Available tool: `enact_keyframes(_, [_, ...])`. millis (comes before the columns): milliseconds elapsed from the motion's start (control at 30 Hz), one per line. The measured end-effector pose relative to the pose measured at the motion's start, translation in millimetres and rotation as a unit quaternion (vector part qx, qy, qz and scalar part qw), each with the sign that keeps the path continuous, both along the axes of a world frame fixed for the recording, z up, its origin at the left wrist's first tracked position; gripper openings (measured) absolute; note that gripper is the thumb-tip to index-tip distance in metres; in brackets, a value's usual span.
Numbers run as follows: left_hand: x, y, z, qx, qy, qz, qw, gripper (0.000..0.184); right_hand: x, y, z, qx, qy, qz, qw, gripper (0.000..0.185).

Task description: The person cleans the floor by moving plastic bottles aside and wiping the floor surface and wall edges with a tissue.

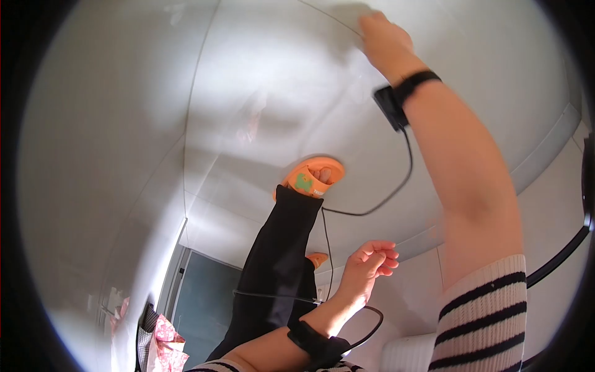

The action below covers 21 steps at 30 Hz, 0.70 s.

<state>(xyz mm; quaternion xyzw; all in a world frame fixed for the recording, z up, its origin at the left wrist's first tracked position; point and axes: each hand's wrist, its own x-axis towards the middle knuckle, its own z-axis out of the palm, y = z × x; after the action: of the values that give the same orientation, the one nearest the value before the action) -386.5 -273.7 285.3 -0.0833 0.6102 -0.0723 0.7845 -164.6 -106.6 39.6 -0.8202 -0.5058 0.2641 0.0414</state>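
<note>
My right hand (pixel 387 43) is stretched far forward, against or close to the pale grey surface (pixel 279 68). Its fingers are curled and partly blurred; whether something lies in them is hidden. A black band with a small box (pixel 390 106) sits on that wrist, and a black cable (pixel 396 186) runs from it. Nearer my body, my left hand (pixel 370 266) hangs in the air with loosely bent fingers apart and nothing in them. Another black wrist device (pixel 313 341) is strapped below it.
My leg in black trousers (pixel 273 254) ends in an orange slipper (pixel 319 166) on the pale surface. Cables cross near the legs. A grey-blue door panel (pixel 204 304) and pink patterned cloth (pixel 166 341) are at lower left. A white ribbed object (pixel 406 353) stands at the bottom.
</note>
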Motion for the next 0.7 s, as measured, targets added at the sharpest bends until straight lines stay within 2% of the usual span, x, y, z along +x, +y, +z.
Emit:
enact_keyframes(67, [0.7,0.1,1.0,-0.010,0.008,-0.001,1.000,0.018,12.5,-49.9,-0.6,0.010,-0.026,-0.007,1.000,0.014])
enact_keyframes(133, [2.5,3.5,2.0,-0.009,0.001,0.019,1.000,0.019,17.9,-70.6,12.5,-0.046,-0.006,-0.025,0.999,0.014])
enact_keyframes(267, [-1.9,4.4,0.3,-0.030,-0.014,0.050,0.998,0.019,0.4,-48.5,3.0,-0.055,-0.017,-0.016,0.998,0.015])
enact_keyframes(400, [1.5,20.6,3.2,-0.034,-0.003,0.073,0.997,0.019,-12.2,24.1,-13.9,0.035,-0.034,0.022,0.999,0.012])
enact_keyframes(467, [1.9,23.9,2.1,-0.028,0.001,0.083,0.996,0.019,-16.9,57.0,-25.4,0.060,0.030,-0.055,0.996,0.012])
enact_keyframes(533, [4.4,25.9,5.9,-0.032,0.000,0.083,0.996,0.019,-23.5,92.9,-24.6,-0.023,0.091,-0.267,0.959,0.022])
enact_keyframes(600, [11.6,37.2,9.1,-0.030,0.033,0.084,0.995,0.019,-28.8,113.0,-14.3,-0.059,0.031,-0.047,0.997,0.023])
enact_keyframes(633, [20.1,46.1,14.9,-0.013,0.057,0.071,0.996,0.018,-33.6,115.0,-6.6,-0.048,0.029,-0.050,0.997,0.023])
enact_keyframes(700, [27.1,57.1,21.3,-0.055,0.086,0.022,0.995,0.018,-41.2,105.9,4.4,-0.039,0.021,-0.060,0.997,0.023])
